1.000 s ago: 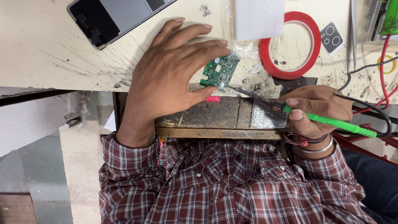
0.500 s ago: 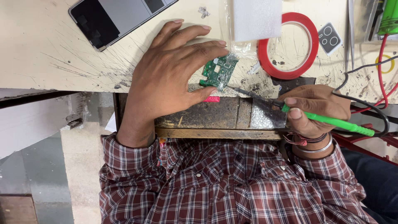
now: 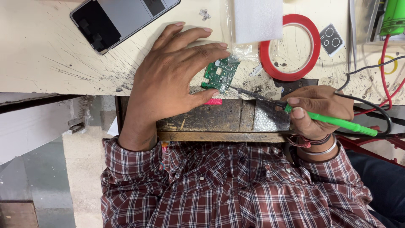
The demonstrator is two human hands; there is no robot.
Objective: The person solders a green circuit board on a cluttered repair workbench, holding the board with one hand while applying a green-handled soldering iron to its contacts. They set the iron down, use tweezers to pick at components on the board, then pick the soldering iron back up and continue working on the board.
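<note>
My left hand point(image 3: 173, 80) rests on the scratched cream worktop, thumb and fingertips pinching a small green circuit board point(image 3: 221, 74) by its edges. My right hand point(image 3: 318, 107) grips a soldering iron with a green handle point(image 3: 337, 122). Its dark metal tip point(image 3: 249, 93) points left and reaches the board's lower right corner. A black cord point(image 3: 375, 107) runs from the iron around my right wrist. A pink bit point(image 3: 214, 101) shows just under my left thumb.
A phone with its back panel off point(image 3: 120, 19) lies at the top left. A red tape roll point(image 3: 291, 46), a white foam block point(image 3: 257, 19), a camera-lens cover point(image 3: 331, 39), tweezers point(image 3: 352, 25) and red wires point(image 3: 386, 67) sit at the top right. A worn wooden drawer front point(image 3: 219, 118) is below the board.
Almost nothing differs. My left hand keeps its pinch on the board and the iron's tip stays at the board's corner, with only a slight shift of the view.
</note>
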